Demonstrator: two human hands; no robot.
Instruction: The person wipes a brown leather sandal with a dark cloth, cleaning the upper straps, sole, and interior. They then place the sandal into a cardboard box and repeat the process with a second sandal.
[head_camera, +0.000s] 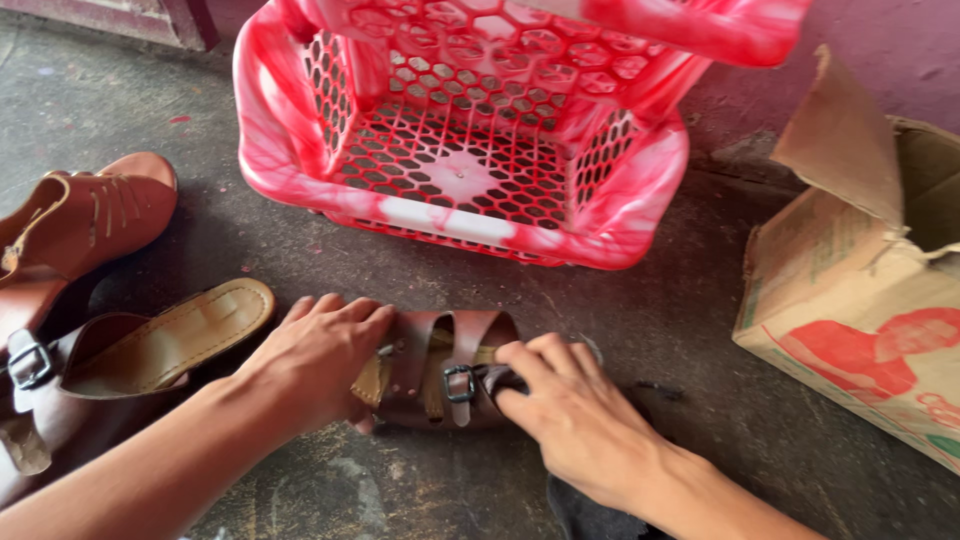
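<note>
Fingers: left hand (320, 365) curled over the heel end of a brown sandal (440, 370), fingertips (375, 318) pressing its top; right hand (570, 410) pinching the strap at the metal buckle (458, 383) between thumb and fingertips (510, 352). Both hands grasp the sandal.
Basket: red-and-white plastic basket (300, 190), lattice walls and floor, stands on the floor beyond the hands; nothing visible inside. A second red rim (700, 30) overlaps it at the top edge.
Box: cardboard box (850, 310) at right, flap torn and raised; inside not visible.
Floor: grey concrete floor (700, 330), stained.
Other shoes: tan shoe (80, 225) at far left; below it a dark brown sandal with a tan insole (170, 340) and its own buckle (30, 362), just beside the left wrist.
Cloth: dark cloth (590, 520) under the right forearm, partly hidden.
Sandal position: flat on the floor between the two hands, in front of the basket, well apart from the box.
</note>
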